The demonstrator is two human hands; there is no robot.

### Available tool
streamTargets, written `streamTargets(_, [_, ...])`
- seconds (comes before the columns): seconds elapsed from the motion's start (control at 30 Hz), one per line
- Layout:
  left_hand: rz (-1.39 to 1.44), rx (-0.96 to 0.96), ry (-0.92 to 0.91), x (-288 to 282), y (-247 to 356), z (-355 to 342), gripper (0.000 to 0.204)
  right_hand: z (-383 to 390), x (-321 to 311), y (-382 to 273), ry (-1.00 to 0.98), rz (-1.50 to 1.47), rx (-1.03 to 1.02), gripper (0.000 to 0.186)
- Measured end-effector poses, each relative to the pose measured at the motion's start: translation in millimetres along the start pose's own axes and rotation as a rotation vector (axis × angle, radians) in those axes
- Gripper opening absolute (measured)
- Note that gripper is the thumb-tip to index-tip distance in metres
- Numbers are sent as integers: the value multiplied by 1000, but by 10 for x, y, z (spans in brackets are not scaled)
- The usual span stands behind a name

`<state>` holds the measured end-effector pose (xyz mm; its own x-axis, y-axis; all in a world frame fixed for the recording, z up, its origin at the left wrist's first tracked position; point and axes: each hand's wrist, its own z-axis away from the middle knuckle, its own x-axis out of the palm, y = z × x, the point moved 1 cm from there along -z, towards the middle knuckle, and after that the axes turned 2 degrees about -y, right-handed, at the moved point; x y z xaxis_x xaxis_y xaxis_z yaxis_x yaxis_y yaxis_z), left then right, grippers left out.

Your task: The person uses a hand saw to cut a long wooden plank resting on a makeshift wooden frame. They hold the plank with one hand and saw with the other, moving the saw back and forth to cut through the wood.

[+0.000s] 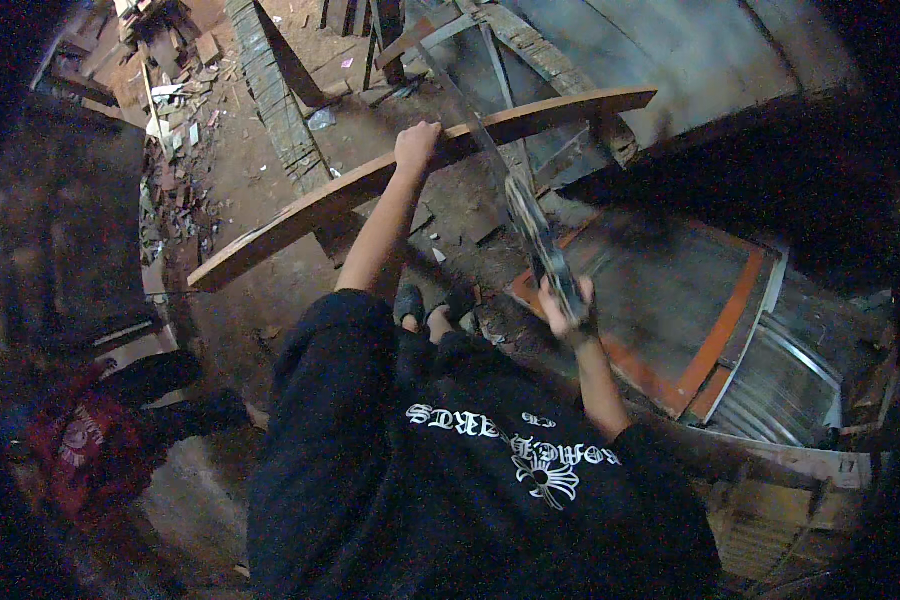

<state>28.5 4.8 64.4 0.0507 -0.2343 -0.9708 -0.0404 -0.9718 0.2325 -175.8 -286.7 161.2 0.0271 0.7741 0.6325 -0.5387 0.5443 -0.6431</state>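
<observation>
A long, narrow wooden plank (360,185) lies slantwise in front of me across rough timber supports. Its bent look may come partly from the lens. My left hand (419,145) is closed over the plank near its middle, pressing on or gripping its edge. In my right hand (568,303) is the near end of a saw (532,225), fingers wrapped round its worn, long grip. The saw's thin metal blade (482,138) crosses the plank just right of my left hand. Whether the blade has cut into the wood, I cannot tell.
A weathered beam (275,95) stands under the plank's left half, another (545,55) near its right. Wood scraps (185,145) litter the ground at left. An orange-framed panel (730,320) leans at right. Lower left shows a dark red garment (85,440); whether someone wears it is unclear.
</observation>
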Motion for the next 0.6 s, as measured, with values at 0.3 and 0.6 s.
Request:
streamTargets(0.3, [16, 43, -18, -113, 51, 89, 8, -194, 331, -292, 36, 1049, -361, 15])
streamTargets(0.6, [-5, 19, -5, -80, 90, 76, 10, -236, 648, -450, 2, 771, -415, 7])
